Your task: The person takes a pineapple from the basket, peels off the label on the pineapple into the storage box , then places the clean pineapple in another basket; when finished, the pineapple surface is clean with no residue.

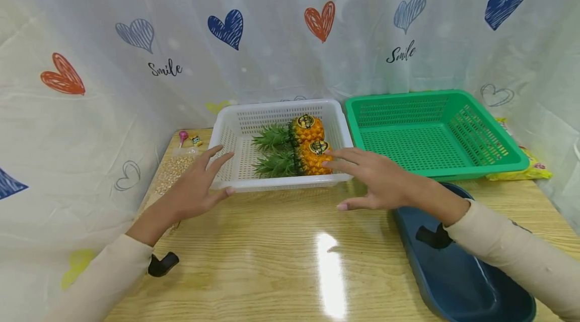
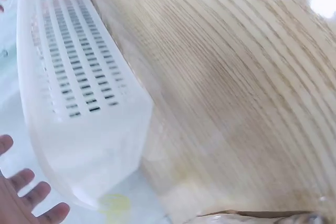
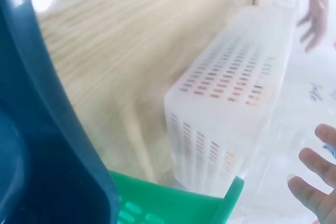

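Two pineapples [image 1: 311, 148] with green leafy crowns lie side by side in the white plastic basket [image 1: 276, 183] in the head view, crowns to the left. Over the basket's near left corner my left hand [image 1: 199, 183] reaches with fingers spread, holding nothing. My right hand [image 1: 378, 176] is at the near right corner, its fingers extended over the rim in front of the lower pineapple; contact cannot be told. Both wrist views show the basket's slotted side with the spread fingers apart from it.
A green basket [image 1: 435, 173] stands right of the white one, with a yellow packet [image 1: 521, 171] beside it. A dark blue tub [image 1: 462, 271] sits at the near right. Left are a bag of kernels [image 1: 174, 171], a lollipop [image 1: 183, 136] and a small wrapped sweet [image 1: 196, 141]. A printed curtain [image 1: 272, 60] hangs behind.
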Motion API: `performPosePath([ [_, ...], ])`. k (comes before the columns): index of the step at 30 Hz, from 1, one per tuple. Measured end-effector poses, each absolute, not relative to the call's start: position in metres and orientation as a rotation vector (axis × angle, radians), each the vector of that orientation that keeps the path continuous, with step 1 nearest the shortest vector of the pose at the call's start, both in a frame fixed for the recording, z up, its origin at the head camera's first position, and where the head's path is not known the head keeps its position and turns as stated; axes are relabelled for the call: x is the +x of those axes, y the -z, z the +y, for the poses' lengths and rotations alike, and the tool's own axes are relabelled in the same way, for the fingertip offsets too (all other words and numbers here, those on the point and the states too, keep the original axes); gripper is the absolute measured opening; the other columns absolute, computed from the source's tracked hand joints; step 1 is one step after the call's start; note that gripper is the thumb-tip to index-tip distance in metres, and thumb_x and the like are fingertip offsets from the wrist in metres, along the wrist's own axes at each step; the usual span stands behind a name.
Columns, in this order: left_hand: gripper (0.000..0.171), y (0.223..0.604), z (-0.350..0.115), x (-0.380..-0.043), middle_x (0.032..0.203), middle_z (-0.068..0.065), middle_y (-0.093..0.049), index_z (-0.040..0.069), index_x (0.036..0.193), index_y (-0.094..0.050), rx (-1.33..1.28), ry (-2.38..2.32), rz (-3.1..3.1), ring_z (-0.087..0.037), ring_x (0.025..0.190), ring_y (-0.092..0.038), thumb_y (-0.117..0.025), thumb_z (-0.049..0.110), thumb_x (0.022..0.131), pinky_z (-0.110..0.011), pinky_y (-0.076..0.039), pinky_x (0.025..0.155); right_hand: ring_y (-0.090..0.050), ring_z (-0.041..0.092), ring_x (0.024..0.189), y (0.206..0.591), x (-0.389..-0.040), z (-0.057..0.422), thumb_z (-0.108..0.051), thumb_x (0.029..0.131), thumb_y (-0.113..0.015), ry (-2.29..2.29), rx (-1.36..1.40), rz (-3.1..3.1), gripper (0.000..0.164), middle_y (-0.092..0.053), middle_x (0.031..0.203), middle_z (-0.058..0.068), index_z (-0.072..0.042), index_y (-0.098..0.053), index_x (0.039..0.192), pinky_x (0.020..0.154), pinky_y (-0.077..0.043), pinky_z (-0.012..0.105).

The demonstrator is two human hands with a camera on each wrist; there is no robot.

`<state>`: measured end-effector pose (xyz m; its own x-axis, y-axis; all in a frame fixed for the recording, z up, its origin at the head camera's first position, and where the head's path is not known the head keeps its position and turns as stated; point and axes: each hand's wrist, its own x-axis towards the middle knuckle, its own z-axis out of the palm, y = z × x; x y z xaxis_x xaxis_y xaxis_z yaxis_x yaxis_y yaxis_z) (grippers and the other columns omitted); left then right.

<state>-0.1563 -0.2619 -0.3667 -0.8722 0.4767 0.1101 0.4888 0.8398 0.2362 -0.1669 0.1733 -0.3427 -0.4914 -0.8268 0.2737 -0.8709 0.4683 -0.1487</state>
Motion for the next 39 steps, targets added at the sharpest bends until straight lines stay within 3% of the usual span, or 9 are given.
performPosePath([
  [7, 0.074, 0.375, -0.274, -0.165, 0.166, -0.021, -0.01, 0.016, 0.159, -0.027, -0.579, 0.619, -3.027, -0.052, 0.147, -0.019, -0.056, 0.049, 0.1, -0.076, -0.032, 0.103, -0.043, 0.033, 0.142, 0.337, -0.174, 0.175, -0.056, 0.088, -0.072, -0.539, 1.391, -2.677, 0.078, -0.041, 0.158, 0.008, -0.019, -0.046, 0.151, 0.105, -0.043, 0.06],
  [14, 0.072, 0.375, -0.273, -0.168, 0.164, -0.023, -0.014, 0.013, 0.157, -0.032, -0.572, 0.672, -2.966, -0.051, 0.148, -0.018, -0.059, 0.048, 0.099, -0.075, -0.028, 0.105, -0.036, 0.035, 0.146, 0.332, -0.181, 0.175, -0.05, 0.09, -0.072, -0.687, 1.329, -2.778, 0.076, -0.039, 0.159, 0.007, -0.017, -0.044, 0.152, 0.11, -0.035, 0.064],
  [22, 0.075, 0.38, -0.275, -0.174, 0.165, -0.025, -0.007, 0.012, 0.157, -0.03, -0.497, 0.775, -3.009, -0.052, 0.148, -0.016, -0.061, 0.046, 0.098, -0.074, -0.027, 0.107, -0.036, 0.033, 0.146, 0.331, -0.193, 0.173, -0.047, 0.092, -0.07, -0.737, 1.321, -2.792, 0.072, -0.041, 0.158, 0.007, -0.019, -0.043, 0.152, 0.112, -0.033, 0.062],
  [28, 0.083, 0.389, -0.28, -0.181, 0.164, -0.026, -0.005, 0.006, 0.159, -0.02, -0.466, 0.883, -3.004, -0.052, 0.145, -0.023, -0.062, 0.044, 0.098, -0.072, -0.029, 0.107, -0.037, 0.031, 0.146, 0.328, -0.202, 0.168, -0.049, 0.092, -0.07, -0.823, 1.258, -2.845, 0.072, -0.042, 0.157, 0.004, -0.022, -0.043, 0.152, 0.113, -0.033, 0.059],
  [33, 0.084, 0.395, -0.283, -0.183, 0.16, -0.031, -0.013, 0.002, 0.159, -0.018, -0.466, 0.984, -2.986, -0.048, 0.137, -0.031, -0.061, 0.04, 0.099, -0.07, -0.033, 0.105, -0.04, 0.03, 0.144, 0.324, -0.211, 0.165, -0.049, 0.092, -0.071, -0.888, 1.226, -2.88, 0.071, -0.043, 0.156, 0.004, -0.022, -0.044, 0.152, 0.113, -0.035, 0.057],
  [39, 0.084, 0.4, -0.283, -0.18, 0.155, -0.033, -0.021, 0.003, 0.16, -0.014, -0.447, 1.143, -2.974, -0.047, 0.13, -0.04, -0.06, 0.038, 0.1, -0.067, -0.039, 0.102, -0.049, 0.033, 0.135, 0.319, -0.221, 0.16, -0.051, 0.093, -0.067, -0.901, 1.214, -2.93, 0.07, -0.047, 0.151, 0.009, -0.017, -0.045, 0.151, 0.102, -0.044, 0.057],
])
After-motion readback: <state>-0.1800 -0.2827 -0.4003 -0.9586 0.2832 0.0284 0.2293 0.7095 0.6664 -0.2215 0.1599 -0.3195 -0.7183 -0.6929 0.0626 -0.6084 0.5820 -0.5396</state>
